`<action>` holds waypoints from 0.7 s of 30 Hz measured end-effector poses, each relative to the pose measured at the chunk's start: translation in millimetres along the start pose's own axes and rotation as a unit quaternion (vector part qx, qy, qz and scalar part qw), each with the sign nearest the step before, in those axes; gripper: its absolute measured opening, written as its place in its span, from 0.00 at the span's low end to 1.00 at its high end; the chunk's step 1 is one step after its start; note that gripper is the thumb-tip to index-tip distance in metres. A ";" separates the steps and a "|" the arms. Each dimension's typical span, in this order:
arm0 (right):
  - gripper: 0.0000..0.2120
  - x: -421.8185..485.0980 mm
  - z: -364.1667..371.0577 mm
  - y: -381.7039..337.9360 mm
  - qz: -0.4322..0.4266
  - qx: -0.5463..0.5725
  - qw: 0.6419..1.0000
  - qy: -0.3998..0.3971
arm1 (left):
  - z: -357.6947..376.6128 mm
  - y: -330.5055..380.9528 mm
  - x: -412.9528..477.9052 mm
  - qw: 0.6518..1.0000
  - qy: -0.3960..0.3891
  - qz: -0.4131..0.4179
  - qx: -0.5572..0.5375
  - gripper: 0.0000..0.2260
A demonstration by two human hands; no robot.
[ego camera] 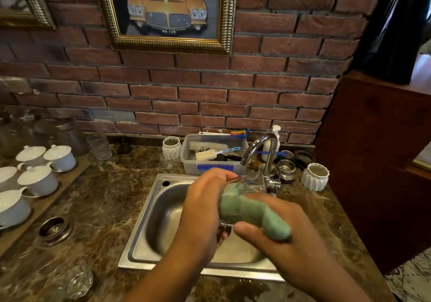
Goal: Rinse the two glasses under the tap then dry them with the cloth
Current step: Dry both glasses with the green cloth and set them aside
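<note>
A brick wall (233, 92) fills the upper half. On it hangs a gilt-framed picture (168, 10) of a yellow car, its top cut off. A second frame (25, 3) is cropped at the left corner.

Below lies the marbled tabletop (105, 196), with the steel sink (161, 220) set into it. The hands hide most of the basin.

The left hand (205, 208) is over the sink, its fingers (221, 175) curled round a clear glass (250, 180) just under the tap (263, 147). The glass is blurred and its outline is hard to make out.

The right hand (296, 248) grips the green cloth (251, 210), thumb and fingers wrapped round it. The cloth's far end presses against the glass. Whether it goes inside cannot be told.

At the left a wooden tray (70, 175) carries white lidded cups (38, 180), some cut off by the edge. Behind the sink a plastic tub (189, 161) holds brushes (207, 153).

What looks like a second glass (80, 280) lies blurred at the lower left. A small metal bowl (53, 229) sits near it.
</note>
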State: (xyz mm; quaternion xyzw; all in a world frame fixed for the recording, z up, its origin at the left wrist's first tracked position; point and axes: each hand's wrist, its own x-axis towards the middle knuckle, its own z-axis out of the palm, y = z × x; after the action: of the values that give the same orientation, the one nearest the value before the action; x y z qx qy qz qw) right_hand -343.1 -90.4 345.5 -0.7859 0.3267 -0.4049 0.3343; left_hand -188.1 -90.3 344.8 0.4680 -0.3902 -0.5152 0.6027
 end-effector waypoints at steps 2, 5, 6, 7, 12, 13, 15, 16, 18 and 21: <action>0.18 2.0 1.1 3.9 -0.122 -0.212 0.969 -0.031 | -1.7 2.0 4.7 0.968 0.008 -0.213 -0.131 0.10; 0.15 0.5 9.8 3.2 -0.123 -0.233 0.965 -0.021 | -2.2 3.4 4.2 0.971 0.016 -0.196 -0.138 0.11; 0.14 -1.0 12.4 0.9 -0.090 -0.171 0.981 0.005 | -1.2 1.2 3.4 0.990 0.028 -0.101 -0.098 0.10; 0.14 -2.3 15.6 -1.6 -0.039 -0.074 0.996 0.033 | -0.7 -1.3 1.9 0.998 0.038 0.031 -0.038 0.10; 0.25 -6.9 24.4 -2.9 0.237 0.535 0.809 0.057 | -18.8 -12.3 5.9 0.806 -0.023 0.493 0.326 0.14; 0.26 -5.6 21.6 -3.7 0.242 0.559 0.792 0.045 | -19.2 -13.2 4.7 0.798 -0.027 0.495 0.343 0.14; 0.22 -2.0 16.0 -3.6 0.225 0.463 0.856 0.034 | -16.7 -12.3 1.9 0.853 -0.021 0.417 0.313 0.13; 0.18 -0.6 12.8 -4.0 0.196 0.355 0.913 0.037 | -12.7 -9.1 -0.8 0.901 -0.008 0.341 0.266 0.13; 0.13 2.1 6.7 -5.8 0.074 0.099 0.992 0.034 | -2.3 -0.2 -4.7 0.985 0.005 0.130 0.113 0.12; 0.12 5.0 2.6 -1.5 -0.126 -0.250 0.960 -0.012 | -1.5 6.1 -1.3 0.958 -0.012 -0.212 -0.191 0.12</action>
State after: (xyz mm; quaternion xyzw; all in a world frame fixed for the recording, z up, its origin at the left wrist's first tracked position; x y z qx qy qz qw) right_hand -338.2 -92.8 347.7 -0.8840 0.3122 -0.3391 0.0772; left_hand -185.3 -88.6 350.3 0.4098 -0.1829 -0.7019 0.5531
